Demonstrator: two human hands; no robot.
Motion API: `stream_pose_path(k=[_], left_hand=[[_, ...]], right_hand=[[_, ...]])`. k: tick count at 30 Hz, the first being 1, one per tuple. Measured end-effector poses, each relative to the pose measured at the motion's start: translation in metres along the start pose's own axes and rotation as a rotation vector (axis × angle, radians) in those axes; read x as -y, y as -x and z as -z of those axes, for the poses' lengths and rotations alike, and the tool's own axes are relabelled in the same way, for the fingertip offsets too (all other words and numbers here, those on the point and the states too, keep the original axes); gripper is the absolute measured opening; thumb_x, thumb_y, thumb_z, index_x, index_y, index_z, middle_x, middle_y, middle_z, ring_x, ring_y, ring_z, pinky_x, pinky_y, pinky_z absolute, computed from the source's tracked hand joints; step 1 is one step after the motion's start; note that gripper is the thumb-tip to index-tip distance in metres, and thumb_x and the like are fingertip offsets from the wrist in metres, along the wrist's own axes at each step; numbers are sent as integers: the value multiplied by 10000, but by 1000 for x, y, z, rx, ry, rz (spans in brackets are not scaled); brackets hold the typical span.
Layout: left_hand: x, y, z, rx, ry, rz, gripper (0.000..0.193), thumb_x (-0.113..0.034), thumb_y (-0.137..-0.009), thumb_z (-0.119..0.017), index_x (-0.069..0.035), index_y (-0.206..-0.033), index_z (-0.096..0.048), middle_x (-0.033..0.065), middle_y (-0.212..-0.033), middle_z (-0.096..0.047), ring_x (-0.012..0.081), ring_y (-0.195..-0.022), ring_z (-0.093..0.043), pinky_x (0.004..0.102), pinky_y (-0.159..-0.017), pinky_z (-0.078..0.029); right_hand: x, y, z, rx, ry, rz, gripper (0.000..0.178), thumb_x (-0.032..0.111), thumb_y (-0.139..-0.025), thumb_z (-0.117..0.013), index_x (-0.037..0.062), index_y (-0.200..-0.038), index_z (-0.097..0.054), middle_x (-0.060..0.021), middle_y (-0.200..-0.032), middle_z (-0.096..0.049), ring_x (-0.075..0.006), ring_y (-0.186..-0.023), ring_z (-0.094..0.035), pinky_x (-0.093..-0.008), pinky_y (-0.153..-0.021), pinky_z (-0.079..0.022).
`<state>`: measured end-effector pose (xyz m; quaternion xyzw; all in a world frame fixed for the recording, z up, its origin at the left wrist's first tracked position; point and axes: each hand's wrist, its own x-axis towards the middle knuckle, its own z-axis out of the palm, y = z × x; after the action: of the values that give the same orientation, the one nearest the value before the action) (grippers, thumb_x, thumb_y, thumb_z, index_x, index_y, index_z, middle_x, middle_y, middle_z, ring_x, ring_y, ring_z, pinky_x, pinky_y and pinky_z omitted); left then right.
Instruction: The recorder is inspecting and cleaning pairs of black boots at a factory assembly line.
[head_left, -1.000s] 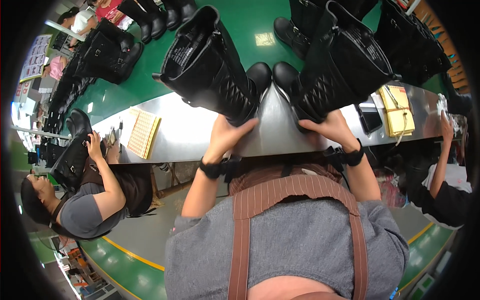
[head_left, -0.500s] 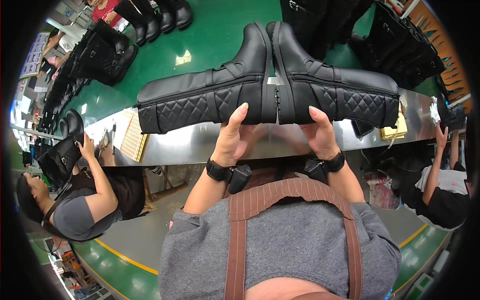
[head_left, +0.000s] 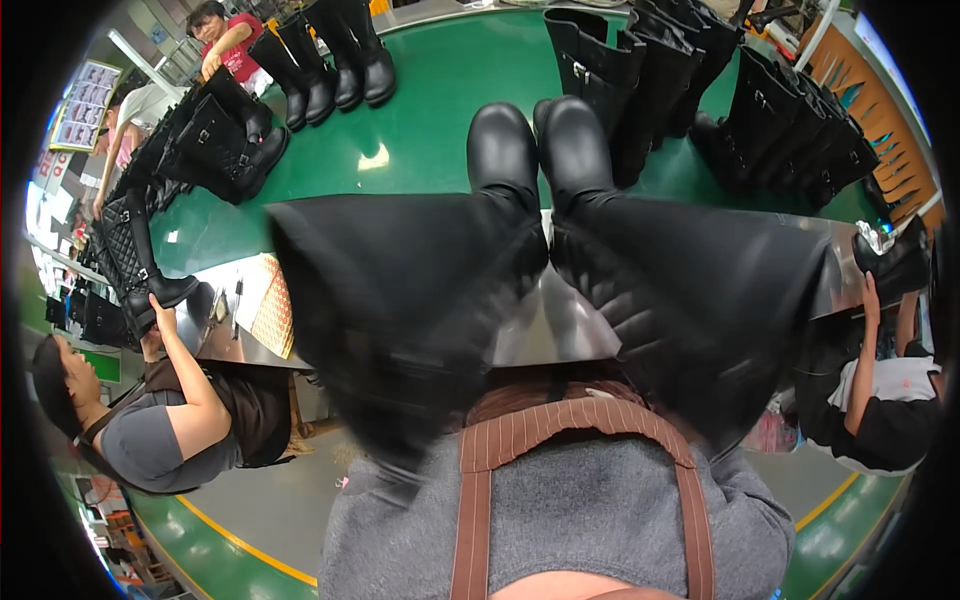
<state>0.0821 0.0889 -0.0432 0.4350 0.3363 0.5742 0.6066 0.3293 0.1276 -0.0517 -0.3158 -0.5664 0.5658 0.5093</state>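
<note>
Two tall black boots, a left-side one (head_left: 390, 270) and a right-side one (head_left: 700, 275), hang in front of me over the table's metal edge. Their rounded toes point away and almost touch at the middle. Both shafts spread outward toward me, smeared by motion. My left hand and my right hand are hidden behind these shafts, as are my wrists. The boots are held up off the table, one on each side, but the fingers on them do not show.
Black boots stand on the green tabletop (head_left: 430, 120) at far left and far right. A pen (head_left: 238, 300) and patterned sheet (head_left: 272, 310) lie at left. Co-workers on the left (head_left: 165, 425) and right (head_left: 870, 400) handle boots; another person (head_left: 230, 45) is at the far left.
Both boots have turned from lying sideways, soles together, to toes away with shafts swung toward me. My hands, earlier visible gripping them near the heels, are now covered.
</note>
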Motion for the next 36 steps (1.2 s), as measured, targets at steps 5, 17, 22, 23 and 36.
stream_pose_path(k=[5, 17, 22, 23, 36], left_hand=[[17, -8, 5, -22, 527, 125, 477, -289, -936, -526, -48, -1343, -464, 83, -1243, -577, 202, -1143, -555, 348, -1005, -434], [29, -13, 19, 140, 697, 308, 530, -417, -1032, -292, -25, -1364, -422, 131, -1339, -516, 246, -1224, -508, 415, -1069, -382], [10, -7, 23, 71, 712, 214, 623, -427, -1000, -378, -21, -1459, -260, 243, -1465, -327, 362, -1355, -349, 539, -1124, -296], [9, -6, 22, 42, 718, 216, 623, -427, -1000, -378, -21, -1459, -260, 243, -1465, -327, 362, -1355, -349, 539, -1124, -296], [8, 7, 25, -216, 843, 110, 550, -440, -963, -484, -84, -1374, -400, 134, -1336, -520, 299, -1200, -539, 410, -969, -499]], right_hand=[[-14, -19, -1, -48, -550, -257, 534, 256, -980, -433, 93, -1470, -297, -77, -1353, -501, -169, -1230, -474, -325, -1046, -360], [-16, -17, 2, 117, -781, -413, 463, 311, -1029, -361, 21, -1388, -394, -130, -1329, -514, -235, -1191, -523, -381, -1048, -394], [3, -13, -12, 170, -1073, -488, 458, 293, -1026, -372, 25, -1396, -375, -183, -1346, -490, -290, -1229, -514, -468, -1077, -393], [3, -12, -17, 129, -1112, -455, 448, 317, -1022, -389, 51, -1382, -406, -150, -1352, -501, -269, -1239, -510, -459, -1073, -400], [4, -8, -46, -180, -889, -407, 471, 342, -991, -491, 37, -1337, -395, -128, -1313, -516, -243, -1170, -542, -378, -988, -471]])
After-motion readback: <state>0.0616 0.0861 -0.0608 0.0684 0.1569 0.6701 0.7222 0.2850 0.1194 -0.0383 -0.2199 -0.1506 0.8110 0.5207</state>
